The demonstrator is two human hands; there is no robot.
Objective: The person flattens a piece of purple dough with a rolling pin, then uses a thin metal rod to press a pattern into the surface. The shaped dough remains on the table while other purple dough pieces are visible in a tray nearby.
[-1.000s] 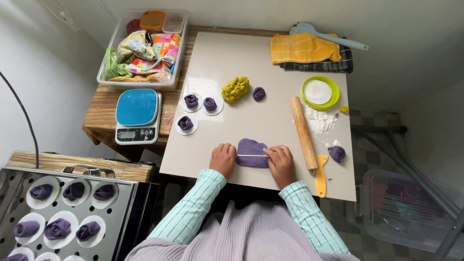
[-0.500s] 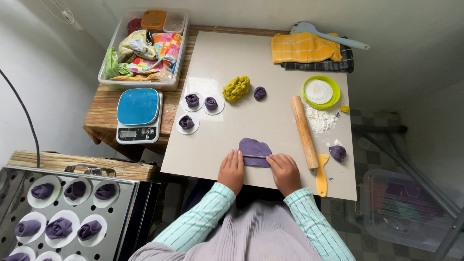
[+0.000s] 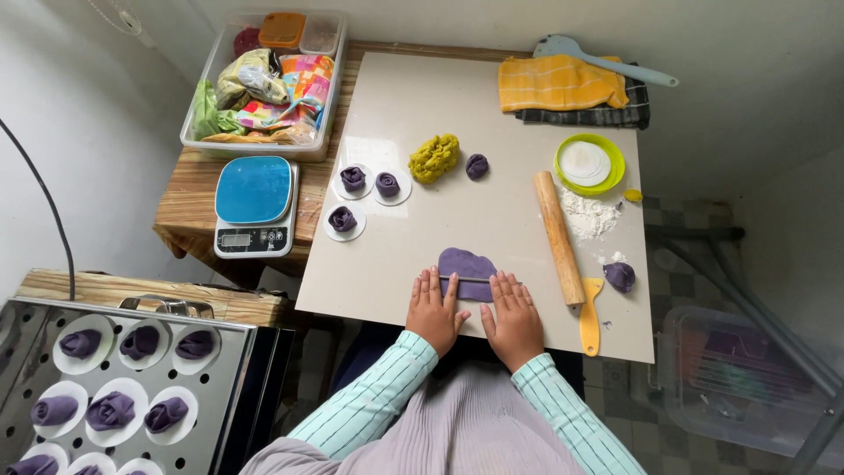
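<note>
A flat sheet of purple dough [image 3: 468,265] lies on the beige work board [image 3: 492,211] near its front edge. A thin stick crosses the dough's near part. My left hand [image 3: 433,308] and my right hand [image 3: 512,317] lie flat, palms down, side by side on the near edge of the dough, fingertips on the stick. A wooden rolling pin [image 3: 559,236] lies just right of my right hand, with a yellow scraper [image 3: 589,317] at its near end.
Three purple dough roses [image 3: 362,193] sit on paper rounds beside a yellow dough lump [image 3: 434,157]. A blue scale [image 3: 253,204], a plastic bin [image 3: 264,79], a green bowl [image 3: 589,164], flour and folded cloths [image 3: 563,88] ring the board. A steel tray [image 3: 114,387] holds several roses.
Both hands have slid back toward my body, from the dough's sides to its near edge, and lie flatter and closer together. The dough sheet looks shorter front to back.
</note>
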